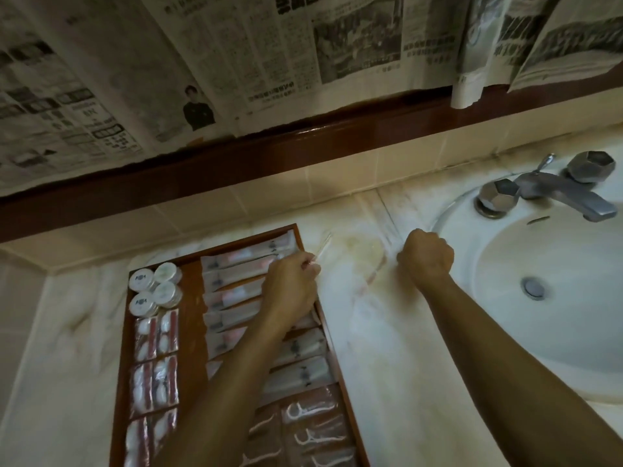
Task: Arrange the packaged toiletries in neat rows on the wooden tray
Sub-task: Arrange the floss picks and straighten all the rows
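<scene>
Left hand (291,281) pinches a clear packet (322,252) over the tray (194,284); right hand (426,261) fisted.

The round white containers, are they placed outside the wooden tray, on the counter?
No. The round white containers sit inside the wooden tray, grouped in its far left corner, above the packets.

Lower left: tray (125,338) of packets (242,264) on worktop (387,348). Centre: left hand (291,284) pinching clear wrapper (322,252); right hand (426,261) fisted. Right: sink (556,298), tap (553,190).
</scene>
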